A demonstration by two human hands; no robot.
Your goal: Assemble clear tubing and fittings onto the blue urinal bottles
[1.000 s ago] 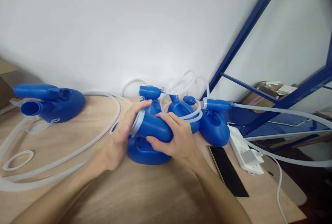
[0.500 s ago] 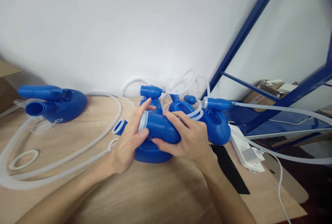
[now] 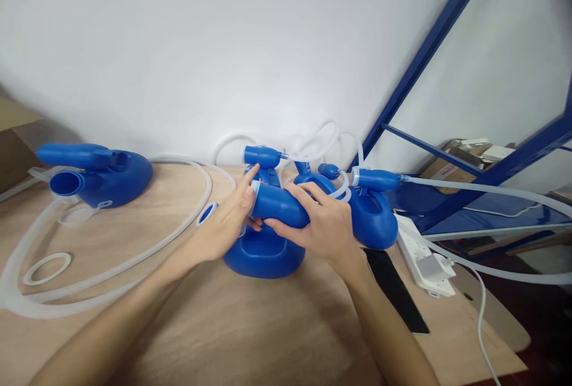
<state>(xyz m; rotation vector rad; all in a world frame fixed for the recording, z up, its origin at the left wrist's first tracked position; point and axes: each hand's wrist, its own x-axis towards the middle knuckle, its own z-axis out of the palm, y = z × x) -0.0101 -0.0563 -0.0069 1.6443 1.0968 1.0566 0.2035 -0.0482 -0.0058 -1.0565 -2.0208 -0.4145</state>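
Centrally, a blue cylinder point(image 3: 279, 204) is held just above the body of a blue plastic jug point(image 3: 263, 255), which is set on a wooden table point(image 3: 214, 338). The cylinder is clamped around its rounded end by the right hand point(image 3: 328, 222); the left hand point(image 3: 227, 222) is laid against its pale rim point(image 3: 255, 195), index finger extended, and whether it grips cannot be told. The hands are kept apart, one at each end. Inside the jug nothing can be made out, and its join to the cylinder is hidden. On the shelf at right, white pieces point(image 3: 497, 152) are held in one open cardboard box point(image 3: 435, 165); another box point(image 3: 15, 156) is seen at the left edge. Five blue jugs are counted, some partly hidden, with one loose white ring point(image 3: 47, 268), one black phone point(image 3: 395, 290) and one white power strip point(image 3: 415, 255). Translucent tubing point(image 3: 179, 234) is looped across the table. The cylinder is smooth, glossy and tilted slightly down toward the right, its pale rim facing left.
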